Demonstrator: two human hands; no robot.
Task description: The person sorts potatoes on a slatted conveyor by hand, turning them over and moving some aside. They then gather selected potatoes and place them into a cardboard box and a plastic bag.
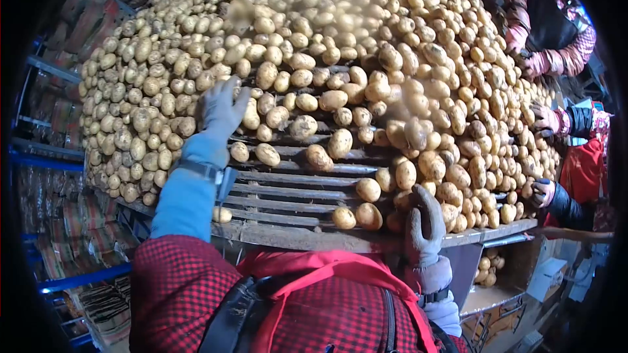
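A large heap of potatoes covers a slatted table in front of me. My left hand, in a grey glove, reaches forward onto the left part of the heap. Its fingers are stretched out and rest against potatoes, not wrapped round any. At the front edge of the table is my gloved right hand, with thumb and fingers apart beside the potatoes on the right. I see nothing held in it. Two loose potatoes lie just left of that hand, and a single potato sits under my left forearm.
Co-workers' gloved hands touch the heap along the right side: one pair at the upper right, another pair lower down. Blue metal racks with stacked sacks stand at the left. Below the table, a wooden compartment holds more potatoes.
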